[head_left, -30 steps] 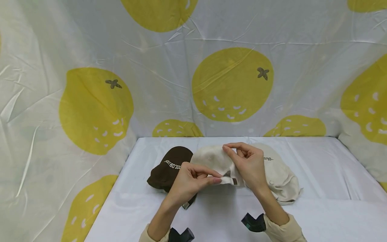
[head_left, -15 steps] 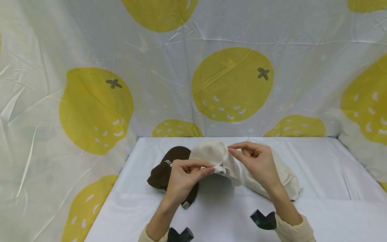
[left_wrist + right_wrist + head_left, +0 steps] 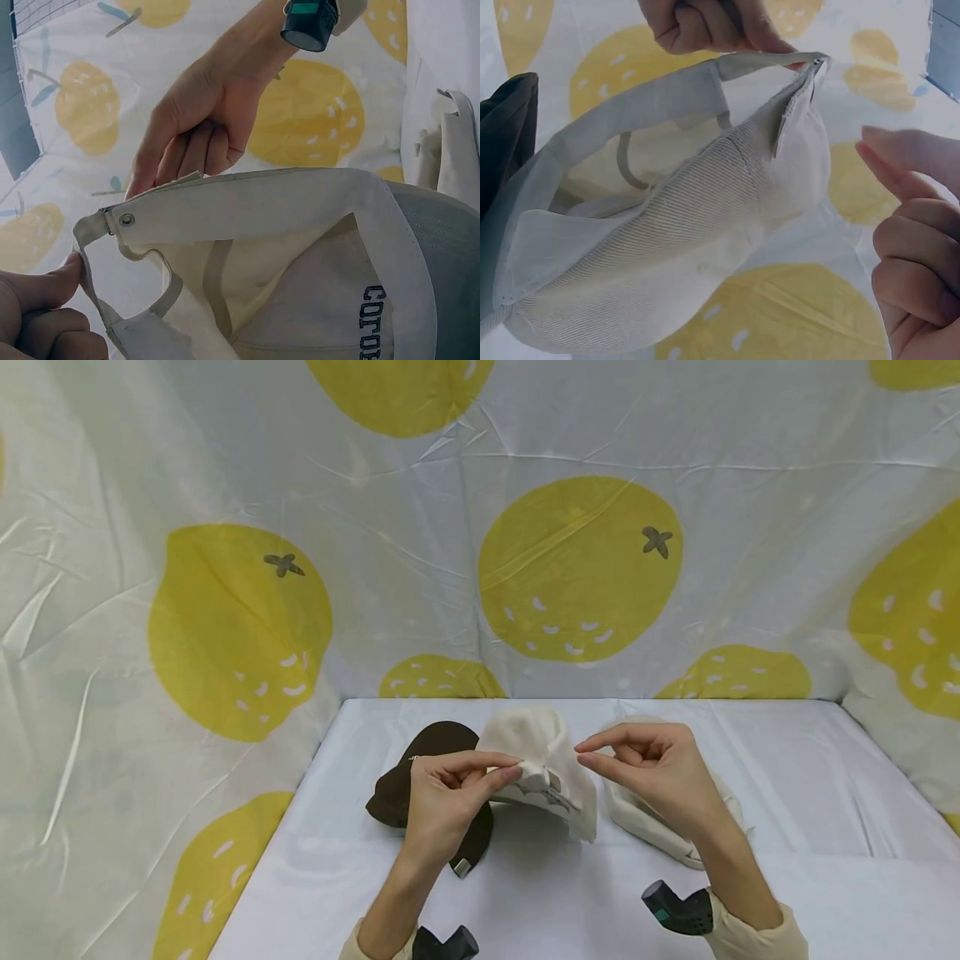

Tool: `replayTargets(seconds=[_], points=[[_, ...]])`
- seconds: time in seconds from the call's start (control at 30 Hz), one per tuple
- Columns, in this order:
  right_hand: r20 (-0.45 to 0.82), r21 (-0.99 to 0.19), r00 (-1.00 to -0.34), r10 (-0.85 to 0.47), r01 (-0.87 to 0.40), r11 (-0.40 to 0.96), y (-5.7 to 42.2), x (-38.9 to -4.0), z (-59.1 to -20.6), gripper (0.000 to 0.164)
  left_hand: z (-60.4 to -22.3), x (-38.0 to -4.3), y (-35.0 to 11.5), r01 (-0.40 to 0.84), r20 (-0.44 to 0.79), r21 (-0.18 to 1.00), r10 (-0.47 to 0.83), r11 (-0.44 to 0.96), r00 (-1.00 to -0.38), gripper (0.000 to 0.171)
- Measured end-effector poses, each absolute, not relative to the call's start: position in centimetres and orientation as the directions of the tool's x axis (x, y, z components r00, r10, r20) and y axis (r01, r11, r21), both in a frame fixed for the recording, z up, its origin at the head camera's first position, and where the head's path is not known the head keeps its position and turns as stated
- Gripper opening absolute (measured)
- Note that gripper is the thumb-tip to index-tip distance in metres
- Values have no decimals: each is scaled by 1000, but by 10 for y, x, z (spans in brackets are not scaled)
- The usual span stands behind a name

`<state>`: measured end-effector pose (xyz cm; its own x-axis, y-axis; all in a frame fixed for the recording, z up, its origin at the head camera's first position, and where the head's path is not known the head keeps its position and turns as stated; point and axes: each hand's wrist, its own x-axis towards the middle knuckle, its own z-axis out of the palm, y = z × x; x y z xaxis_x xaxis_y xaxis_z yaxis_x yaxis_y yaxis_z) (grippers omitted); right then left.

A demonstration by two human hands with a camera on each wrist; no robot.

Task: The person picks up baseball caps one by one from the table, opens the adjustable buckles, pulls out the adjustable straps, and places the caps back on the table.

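My left hand [image 3: 450, 797] pinches the back strap [image 3: 534, 775] of a cream baseball cap [image 3: 521, 731] between thumb and forefinger, holding the cap up over the table. In the left wrist view the cap [image 3: 247, 206] shows its inside, a metal eyelet and dark lettering. My right hand [image 3: 663, 772] is just right of the cap; its thumb and forefinger tips are close together with nothing between them. The right wrist view shows a gap between this hand [image 3: 919, 247] and the cap's ribbed band [image 3: 697, 195].
A dark brown cap [image 3: 393, 793] lies on the white-covered table [image 3: 540, 910] at the left, partly behind my left hand. Another cream cap [image 3: 645, 822] lies at the right, partly hidden by my right hand. A lemon-print cloth [image 3: 405, 552] hangs behind the table.
My right hand has come away from the cap and moved right. My left hand has shifted slightly left and up with the strap, and the cap has turned, showing more of its inner back edge.
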<state>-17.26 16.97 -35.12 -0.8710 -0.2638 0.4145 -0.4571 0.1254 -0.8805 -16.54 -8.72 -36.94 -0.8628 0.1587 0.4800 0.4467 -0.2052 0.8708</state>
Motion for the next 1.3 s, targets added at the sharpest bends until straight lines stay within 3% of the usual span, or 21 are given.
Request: replayTargets(seconds=[0.2, 0.6, 1.3], points=[[408, -873, -842, -353, -473, 120, 171, -170, -351, 15, -368, -167, -86, 484, 508, 853, 99, -194, -856, 13], [419, -865, -819, -392, -491, 100, 166, -175, -354, 21, -366, -165, -88, 555, 558, 816, -29, -158, -829, 10], [268, -881, -865, -425, -398, 255, 159, -180, -361, 14, -367, -164, -89, 564, 565, 810, -40, -161, -824, 12]])
